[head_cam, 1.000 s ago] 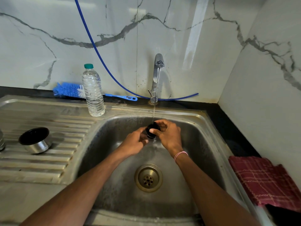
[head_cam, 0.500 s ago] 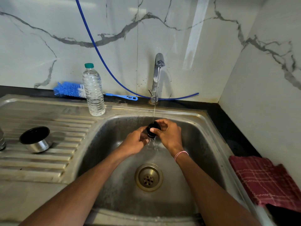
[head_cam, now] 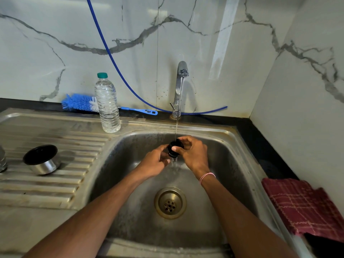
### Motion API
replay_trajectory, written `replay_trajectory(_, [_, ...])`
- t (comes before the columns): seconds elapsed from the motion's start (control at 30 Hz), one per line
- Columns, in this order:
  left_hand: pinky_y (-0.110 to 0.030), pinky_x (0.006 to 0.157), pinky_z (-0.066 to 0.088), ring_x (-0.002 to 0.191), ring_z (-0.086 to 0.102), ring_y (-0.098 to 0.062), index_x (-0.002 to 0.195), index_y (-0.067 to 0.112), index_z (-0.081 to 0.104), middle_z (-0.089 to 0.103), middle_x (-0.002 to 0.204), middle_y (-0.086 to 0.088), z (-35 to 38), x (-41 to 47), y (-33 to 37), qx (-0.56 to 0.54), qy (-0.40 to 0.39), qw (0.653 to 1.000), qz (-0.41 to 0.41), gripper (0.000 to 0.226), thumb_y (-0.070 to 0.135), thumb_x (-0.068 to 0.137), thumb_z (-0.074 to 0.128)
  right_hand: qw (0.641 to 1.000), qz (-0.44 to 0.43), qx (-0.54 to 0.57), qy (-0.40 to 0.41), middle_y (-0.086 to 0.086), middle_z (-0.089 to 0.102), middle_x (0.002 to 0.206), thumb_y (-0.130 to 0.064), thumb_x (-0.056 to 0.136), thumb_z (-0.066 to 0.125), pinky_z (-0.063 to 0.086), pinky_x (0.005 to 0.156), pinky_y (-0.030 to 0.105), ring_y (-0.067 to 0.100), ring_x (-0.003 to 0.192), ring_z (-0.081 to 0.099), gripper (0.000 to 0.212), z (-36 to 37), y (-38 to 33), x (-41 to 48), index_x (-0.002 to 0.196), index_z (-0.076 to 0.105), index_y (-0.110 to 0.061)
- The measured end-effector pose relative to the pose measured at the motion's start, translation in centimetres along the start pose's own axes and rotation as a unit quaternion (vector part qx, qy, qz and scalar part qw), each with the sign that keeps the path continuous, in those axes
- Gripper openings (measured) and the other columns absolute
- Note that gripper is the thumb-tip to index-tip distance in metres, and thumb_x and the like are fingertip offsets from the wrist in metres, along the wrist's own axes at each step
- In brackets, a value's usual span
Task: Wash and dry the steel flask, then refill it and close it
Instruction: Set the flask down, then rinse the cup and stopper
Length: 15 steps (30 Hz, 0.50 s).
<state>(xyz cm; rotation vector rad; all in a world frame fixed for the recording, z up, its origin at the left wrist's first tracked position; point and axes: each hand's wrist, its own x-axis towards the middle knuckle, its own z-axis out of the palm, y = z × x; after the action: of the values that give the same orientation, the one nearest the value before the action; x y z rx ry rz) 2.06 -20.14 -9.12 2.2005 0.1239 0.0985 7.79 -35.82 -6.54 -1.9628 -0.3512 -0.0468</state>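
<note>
My left hand [head_cam: 156,162] and right hand [head_cam: 194,154] pinch the black flask stopper [head_cam: 171,145] under the tap [head_cam: 181,71] stream so water rinses it.

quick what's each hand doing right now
Left hand: closed, gripping the black stopper under the tap stream.
Right hand: closed, pinching the same black stopper, thumb on its side.

One wide-angle head-worn view looks forward and down into the sink [head_cam: 229,138], close over its near rim, facing the tap [head_cam: 181,71] and back wall [head_cam: 74,43]. The left hand [head_cam: 155,162] and right hand [head_cam: 194,153] sit mid-frame; the drainboard [head_cam: 46,190] stretches left.
</note>
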Motion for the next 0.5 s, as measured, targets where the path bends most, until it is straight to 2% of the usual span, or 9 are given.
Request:
replay_trajectory(0.13, [-0.028,0.097,0.047,0.120,0.063,-0.016,0.152,0.024,0.043,0.069,0.124,0.002,0.04,0.01,-0.06,0.005,0.001,1.000,0.001,0.060,0.014,0.098,0.067,1.000,0.000,0.003,0.004,-0.005,0.077,0.104,-0.015,0.079,0.090,0.057,0.099,0.029,0.007,0.099,0.072,0.038,0.00,0.12,0.07,0.114,0.075,-0.020])
replay_trajectory(0.37, [-0.028,0.097,0.047,0.116,0.065,-0.015,0.150,0.022,0.046,0.069,0.114,0.007,-0.02,0.16,-0.11,0.003,0.010,1.000,0.007,0.058,0.012,0.097,0.067,1.000,-0.005,0.000,0.004,-0.001,0.078,0.110,-0.016,0.083,0.087,0.056,0.098,0.025,0.007,0.100,0.072,0.039,0.10,0.23,0.25,0.119,0.075,-0.018])
replay_trajectory(0.5, [-0.029,0.100,0.049,0.111,0.065,-0.009,0.147,0.020,0.050,0.072,0.106,0.010,-0.14,0.18,-0.18,-0.003,0.021,1.000,0.012,0.056,0.009,0.096,0.069,1.000,-0.001,0.003,0.003,0.000,0.078,0.111,-0.015,0.085,0.085,0.058,0.100,0.032,0.007,0.101,0.072,0.038,0.12,0.34,0.35,0.122,0.075,-0.016])
